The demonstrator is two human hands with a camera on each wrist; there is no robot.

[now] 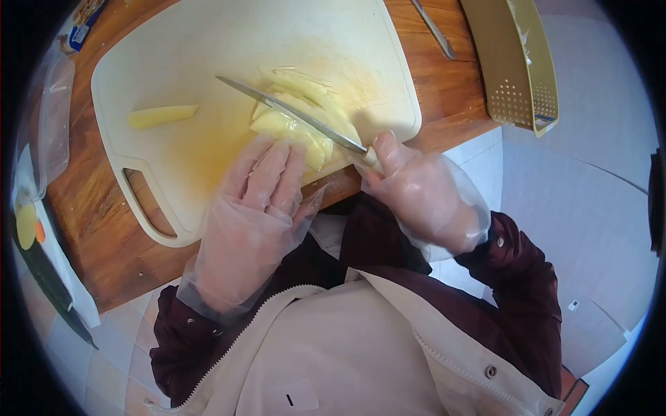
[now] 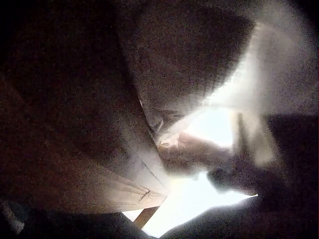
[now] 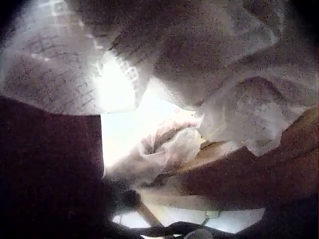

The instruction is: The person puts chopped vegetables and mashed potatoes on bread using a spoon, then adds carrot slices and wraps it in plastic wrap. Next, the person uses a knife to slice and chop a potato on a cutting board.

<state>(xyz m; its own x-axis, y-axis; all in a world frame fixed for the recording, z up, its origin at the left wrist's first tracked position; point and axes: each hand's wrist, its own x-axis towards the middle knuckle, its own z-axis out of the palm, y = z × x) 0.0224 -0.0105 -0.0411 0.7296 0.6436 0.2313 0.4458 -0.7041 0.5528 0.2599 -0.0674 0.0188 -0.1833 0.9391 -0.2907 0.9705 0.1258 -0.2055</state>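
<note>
The white handle of a knife [image 1: 295,113] is gripped by the gloved right hand [image 1: 424,197], and its blade is held slantwise across a heap of pale yellow slices [image 1: 283,125]; whether the slices are being touched by the edge cannot be told. The heap is set near the close edge of a white cutting board [image 1: 173,62]. On its near side the slices are touched by the outstretched fingertips of the gloved left hand [image 1: 253,208]. A single yellow piece [image 1: 162,116] is placed well apart, on the board's left part.

At the upper left, a packet [image 1: 81,33] is marked with a blue panel and a small white label, its print too small to be read. A sticker [image 1: 547,128] is carried on the lower corner of the tan basket [image 1: 485,41], and a small white tag [image 1: 574,305] is fixed to the grey surface at right; neither can be made out. One black stroke is shown on a pale patch [image 1: 305,398] of the light garment [image 1: 326,333]. Both wrist views are dark and blurred.
</note>
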